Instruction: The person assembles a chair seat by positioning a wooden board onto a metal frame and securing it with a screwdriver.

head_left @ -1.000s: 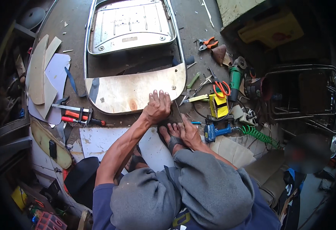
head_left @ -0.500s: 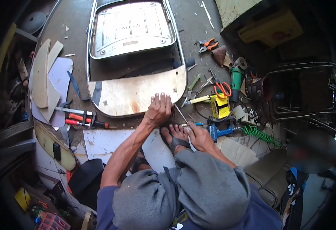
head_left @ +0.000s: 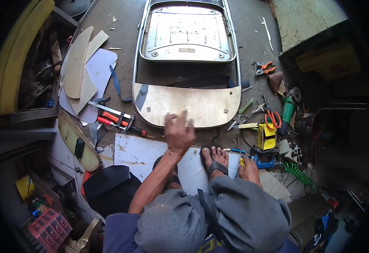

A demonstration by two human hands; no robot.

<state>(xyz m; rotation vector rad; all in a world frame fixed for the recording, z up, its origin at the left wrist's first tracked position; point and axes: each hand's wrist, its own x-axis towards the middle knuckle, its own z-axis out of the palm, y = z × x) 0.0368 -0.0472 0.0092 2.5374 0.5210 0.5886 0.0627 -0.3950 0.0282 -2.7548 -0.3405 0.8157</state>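
A folding chair frame of chrome tube point(head_left: 136, 63) lies on the floor, a light plywood board point(head_left: 201, 103) fitted across its near curved end. My left hand point(head_left: 179, 133) is over the board's near edge, left of its middle, fingers apart and slightly blurred. Whether its fingertips touch the wood I cannot tell. Beside my right foot, my right hand point(head_left: 249, 172) is closed round the yellow handle of a screwdriver point(head_left: 241, 162). Its thin shaft points away from me, short of the board. Small dark fittings point(head_left: 225, 111) sit near the board's right edge.
Right of the chair lie orange-handled pliers point(head_left: 265, 68), red-handled scissors point(head_left: 273, 120), a green angle grinder point(head_left: 287, 109), a yellow box point(head_left: 267, 137) and a blue air tool point(head_left: 262, 162) with a green coiled hose. At left are cut boards point(head_left: 77, 63) and a red-handled clamp point(head_left: 117, 120).
My left hand has moved left along the board from its near right part. My right hand has drawn the screwdriver back from the board's edge. The whole view has shifted with my head.
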